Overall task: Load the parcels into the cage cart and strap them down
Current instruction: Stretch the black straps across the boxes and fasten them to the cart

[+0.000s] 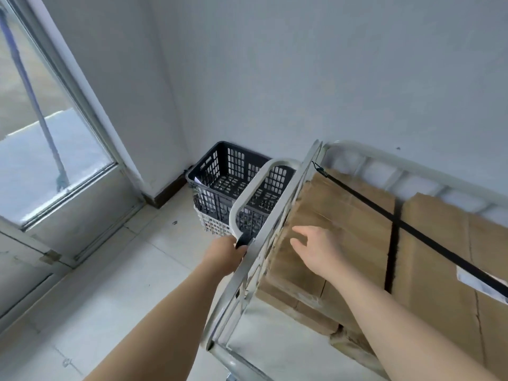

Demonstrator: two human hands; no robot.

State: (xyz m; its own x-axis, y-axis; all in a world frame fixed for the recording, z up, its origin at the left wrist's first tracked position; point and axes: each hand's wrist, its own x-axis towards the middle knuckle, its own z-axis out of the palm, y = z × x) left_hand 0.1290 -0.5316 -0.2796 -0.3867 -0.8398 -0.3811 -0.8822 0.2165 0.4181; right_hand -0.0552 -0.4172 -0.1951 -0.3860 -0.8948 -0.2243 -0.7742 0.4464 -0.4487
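The left hand [225, 254] curls round a black strap end [243, 240] at the cage cart's side rail [247, 273]. The right hand [319, 251] is spread open over the nearer of 2 cardboard parcels [349, 221] lying in the cart. A black strap [412, 232] hooked to the rail crosses both parcels, and beyond stands a black basket [233, 171] in the corner.

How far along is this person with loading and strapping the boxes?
Done, it seems: brown cardboard parcels sit in the white metal cage cart, and a black strap, hooked to its side rail, crosses their tops. In hand: the left hand grips a black piece at the cart's curved handle; the right hand hovers open over the nearest parcel. Left: perhaps tightening; whether more parcels wait is unseen.
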